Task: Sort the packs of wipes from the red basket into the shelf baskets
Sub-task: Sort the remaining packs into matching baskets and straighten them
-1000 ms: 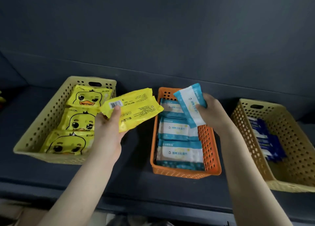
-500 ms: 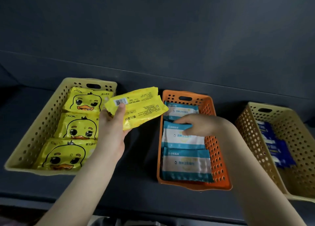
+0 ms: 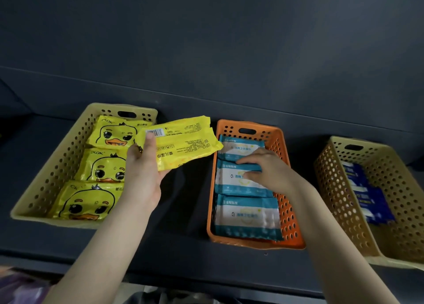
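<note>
Pinching the yellow pack [image 3: 183, 143] by one end in your left fingers [image 3: 149, 140] while your right fingers [image 3: 252, 160] lie flat on a teal pack [image 3: 234, 184] in the orange basket [image 3: 283, 147], you risk it slipping short of the yellow basket [image 3: 68, 147].

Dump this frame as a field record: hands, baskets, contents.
left hand: holds a yellow pack aloft, barcode side up
right hand: fingers rest on the teal packs in the orange basket
yellow basket: three duck packs, in a row
orange basket: three teal packs visible
tan basket: dark blue packs, count unclear
</note>
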Available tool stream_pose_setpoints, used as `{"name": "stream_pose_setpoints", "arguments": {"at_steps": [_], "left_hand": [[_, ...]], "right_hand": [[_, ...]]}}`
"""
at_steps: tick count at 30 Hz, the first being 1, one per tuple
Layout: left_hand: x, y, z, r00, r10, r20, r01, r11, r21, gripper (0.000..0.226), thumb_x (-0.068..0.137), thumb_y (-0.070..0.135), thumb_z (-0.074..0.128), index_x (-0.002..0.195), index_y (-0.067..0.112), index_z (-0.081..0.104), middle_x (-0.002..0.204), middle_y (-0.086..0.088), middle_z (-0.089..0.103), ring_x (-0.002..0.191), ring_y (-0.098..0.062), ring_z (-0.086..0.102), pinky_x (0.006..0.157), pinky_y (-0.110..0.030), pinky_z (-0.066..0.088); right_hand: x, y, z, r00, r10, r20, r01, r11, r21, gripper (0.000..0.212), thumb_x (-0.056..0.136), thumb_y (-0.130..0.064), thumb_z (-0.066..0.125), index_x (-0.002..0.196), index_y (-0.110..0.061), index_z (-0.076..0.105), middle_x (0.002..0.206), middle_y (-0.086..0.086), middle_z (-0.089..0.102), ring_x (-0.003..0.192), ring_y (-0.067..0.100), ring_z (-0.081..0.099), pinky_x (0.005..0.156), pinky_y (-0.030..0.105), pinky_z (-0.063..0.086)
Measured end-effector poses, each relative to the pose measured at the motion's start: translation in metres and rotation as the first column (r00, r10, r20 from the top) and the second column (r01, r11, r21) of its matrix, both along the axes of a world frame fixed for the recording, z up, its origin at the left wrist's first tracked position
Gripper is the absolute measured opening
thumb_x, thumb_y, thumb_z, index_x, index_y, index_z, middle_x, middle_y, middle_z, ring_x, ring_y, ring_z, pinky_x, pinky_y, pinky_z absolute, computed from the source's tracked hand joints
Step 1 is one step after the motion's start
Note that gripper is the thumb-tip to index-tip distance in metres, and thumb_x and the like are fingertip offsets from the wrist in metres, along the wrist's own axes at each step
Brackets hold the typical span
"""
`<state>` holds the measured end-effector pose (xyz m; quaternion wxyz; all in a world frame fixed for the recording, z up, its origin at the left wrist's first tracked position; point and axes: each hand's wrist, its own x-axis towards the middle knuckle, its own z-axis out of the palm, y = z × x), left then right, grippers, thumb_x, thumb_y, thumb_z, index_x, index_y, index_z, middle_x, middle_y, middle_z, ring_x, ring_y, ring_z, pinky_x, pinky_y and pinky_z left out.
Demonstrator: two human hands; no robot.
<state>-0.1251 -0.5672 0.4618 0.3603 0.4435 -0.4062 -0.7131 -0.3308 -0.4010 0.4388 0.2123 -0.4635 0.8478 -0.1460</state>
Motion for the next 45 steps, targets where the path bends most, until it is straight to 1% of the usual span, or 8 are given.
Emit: {"name": "stream_pose_setpoints", "arguments": {"at_steps": [3,6,12,18,27,33,40,45], "left_hand": [[0.009,0.004,0.007,1.0,-0.03,0.0,0.03,0.997,-0.075,0.032,0.097,0.046,0.045,0.114,0.021,0.053,0.105,0.002,0.07,0.091,-0.011,0.071,0.079,-0.035,0.055],[0.021,0.005,0.013,0.998,-0.053,-0.018,0.051,0.991,-0.123,0.028,0.098,0.044,0.044,0.113,0.022,0.055,0.108,0.0,0.071,0.095,-0.014,0.07,0.078,-0.034,0.055],[0.066,-0.02,0.022,0.993,-0.074,0.091,0.105,0.908,-0.406,0.028,0.095,0.048,0.049,0.117,0.031,0.055,0.106,0.014,0.069,0.101,-0.009,0.066,0.087,-0.032,0.053],[0.122,-0.072,0.034,0.924,-0.15,0.353,0.344,0.728,-0.592,0.032,0.081,0.066,0.034,0.094,0.044,0.053,0.089,0.017,0.063,0.08,0.005,0.059,0.07,-0.02,0.042],[0.17,-0.156,0.003,0.922,-0.376,0.092,0.386,0.878,-0.284,0.063,0.074,0.078,0.052,0.107,0.026,0.065,0.108,0.005,0.068,0.11,-0.025,0.063,0.097,-0.051,0.049],[0.164,-0.175,-0.016,0.896,-0.398,0.197,0.442,0.768,-0.463,0.023,0.091,0.028,0.062,0.113,0.03,0.057,0.122,0.018,0.06,0.12,0.001,0.052,0.107,-0.042,0.042],[0.156,-0.189,-0.024,0.82,-0.433,0.375,0.573,0.621,-0.535,0.039,0.1,0.026,0.046,0.139,0.03,0.04,0.155,0.015,0.025,0.141,0.001,0.021,0.114,-0.023,0.019],[0.151,-0.186,-0.035,0.732,-0.564,0.383,0.679,0.656,-0.331,0.062,0.097,0.05,0.04,0.15,0.033,0.013,0.146,0.012,0.038,0.12,-0.004,0.052,0.096,-0.025,0.046]], "right_hand": [[0.012,-0.01,0.013,0.997,-0.061,0.037,0.067,0.976,-0.205,0.034,0.089,-0.032,0.065,0.123,-0.032,0.062,0.122,-0.009,0.057,0.116,0.009,0.05,0.096,0.022,0.039],[0.04,-0.031,0.039,0.894,-0.073,0.441,0.256,0.893,-0.37,0.026,0.097,-0.037,0.053,0.112,-0.022,0.068,0.108,-0.005,0.07,0.1,0.008,0.064,0.088,0.024,0.05],[0.105,-0.085,0.063,0.578,-0.189,0.794,0.433,0.896,-0.102,0.057,0.091,-0.064,0.04,0.126,-0.021,0.057,0.106,0.006,0.065,0.077,0.019,0.065,0.06,0.027,0.054],[0.165,-0.149,0.059,-0.043,-0.092,0.995,0.681,0.726,0.096,0.055,0.081,-0.052,0.069,0.116,-0.01,0.062,0.113,0.019,0.066,0.106,0.033,0.065,0.069,0.034,0.06],[0.233,-0.202,0.021,0.189,0.065,0.98,0.84,0.507,-0.195,0.035,0.082,0.012,0.06,0.096,-0.018,0.049,0.115,0.015,0.063,0.106,0.043,0.063,0.09,0.06,0.047],[0.256,-0.203,0.024,0.099,0.004,0.995,0.843,0.531,-0.086,0.056,0.077,-0.01,0.072,0.129,-0.018,0.051,0.113,0.012,0.071,0.1,0.032,0.07,0.081,0.051,0.057],[0.232,-0.198,0.041,0.484,-0.302,0.821,0.842,0.417,-0.343,0.029,0.079,-0.01,0.074,0.103,-0.022,0.061,0.097,0.001,0.074,0.087,0.021,0.073,0.072,0.038,0.06],[0.193,-0.194,0.057,0.691,-0.475,0.545,0.696,0.642,-0.323,0.041,0.075,-0.015,0.079,0.109,-0.023,0.059,0.101,-0.001,0.069,0.089,0.016,0.07,0.073,0.033,0.059]]}}
